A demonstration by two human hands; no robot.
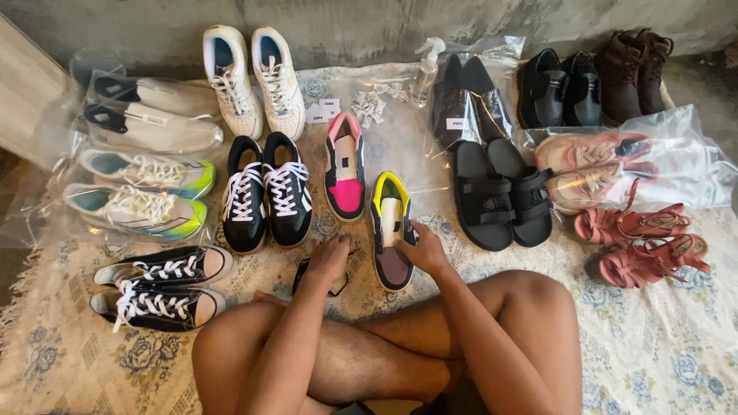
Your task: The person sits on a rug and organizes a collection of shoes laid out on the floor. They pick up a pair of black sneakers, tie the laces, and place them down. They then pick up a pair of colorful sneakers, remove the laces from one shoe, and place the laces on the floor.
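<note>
My right hand [425,250] pinches the side of the yellow-collared shoe [392,230], which lies on the flowered cloth [653,338] just ahead of my crossed legs. My left hand [329,257] is curled over a thin black loop [302,278]; how firmly, I can't tell. With so light a pinch, I judge the soft mesh shoe may tip against the pink shoe [344,166].

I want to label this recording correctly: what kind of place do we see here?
Probably a home floor used for sorting shoes, perhaps for selling. A floral cloth covers the floor by a bare wall; some pairs, like the pink sneakers, lie in clear plastic bags.
</note>
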